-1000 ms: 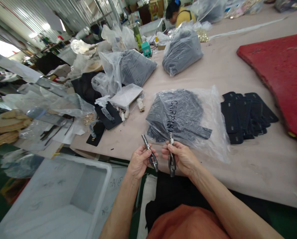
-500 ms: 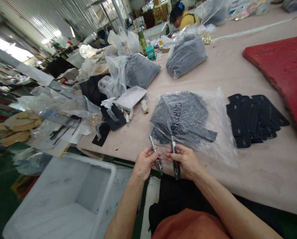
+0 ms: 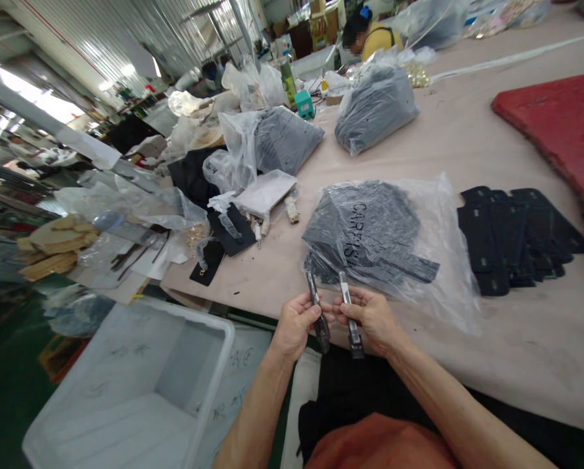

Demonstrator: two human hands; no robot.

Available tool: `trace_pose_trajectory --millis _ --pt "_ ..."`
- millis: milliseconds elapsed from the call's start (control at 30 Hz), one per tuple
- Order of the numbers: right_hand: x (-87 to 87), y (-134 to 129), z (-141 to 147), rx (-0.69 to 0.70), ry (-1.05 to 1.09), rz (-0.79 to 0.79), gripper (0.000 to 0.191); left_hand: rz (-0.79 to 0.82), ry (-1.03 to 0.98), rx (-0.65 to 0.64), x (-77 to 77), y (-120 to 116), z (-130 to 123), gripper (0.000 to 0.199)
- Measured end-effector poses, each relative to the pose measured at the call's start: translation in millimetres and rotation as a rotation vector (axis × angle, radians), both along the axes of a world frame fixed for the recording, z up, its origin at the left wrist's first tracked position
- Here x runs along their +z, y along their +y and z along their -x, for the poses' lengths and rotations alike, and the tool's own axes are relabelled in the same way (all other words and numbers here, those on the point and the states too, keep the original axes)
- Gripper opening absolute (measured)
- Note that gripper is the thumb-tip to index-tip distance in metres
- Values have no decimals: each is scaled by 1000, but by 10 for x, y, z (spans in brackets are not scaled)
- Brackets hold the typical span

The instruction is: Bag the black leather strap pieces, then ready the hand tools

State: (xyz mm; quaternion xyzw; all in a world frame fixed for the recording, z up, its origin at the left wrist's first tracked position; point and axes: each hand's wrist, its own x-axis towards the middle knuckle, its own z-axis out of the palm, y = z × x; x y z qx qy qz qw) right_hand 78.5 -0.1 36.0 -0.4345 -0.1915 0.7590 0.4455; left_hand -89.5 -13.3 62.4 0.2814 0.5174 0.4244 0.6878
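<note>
Item 1: my left hand [image 3: 294, 322], thumb and fingers closed on the first strip [image 3: 315, 296], dark and slim, held near its middle, lower end thicker.
Item 2: my right hand [image 3: 376, 319], thumb and fingers pinched shut on the second strip [image 3: 351, 319], dark with a pale upper part. Both strips stand roughly upright, side by side and apart, above the near edge of the table [image 3: 448, 130].
Item 3: printed bag [image 3: 370, 228], clear, dark pieces inside, lying just beyond my fingers; whether the strip tips touch it, I cannot tell.
Item 4: black pieces [image 3: 482, 241], loose, overlapping in a fan to the right of the bag.
Item 5: red board [image 3: 556, 124], farther right.
Item 6: two grey bundles [image 3: 289, 140] [image 3: 380, 111], wrapped in plastic, farther back.
Item 7: white tub [image 3: 225, 348], below the table, to my left.
State of progress, as I judge it: done, one strip up in each hand; not done, the printed bag's pieces are inside the plastic and the loose black ones out of my grasp. What remains beyond that, I cannot tell
</note>
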Motion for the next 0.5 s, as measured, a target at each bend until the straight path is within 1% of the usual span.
trace_pose_trajectory --millis 100,167,367,500 --pt "9 -14 27 16 76 -11 40 -5 -137 -61 5 -25 -10 47" --pt "22 -21 42 29 152 -28 37 -19 -190 -85 1 -35 -23 45" --pt "33 -29 49 18 249 -26 33 -12 -218 -75 -20 -34 -52 39" --pt "10 -24 36 10 212 -29 33 6 -224 -56 -24 -22 -41 41"
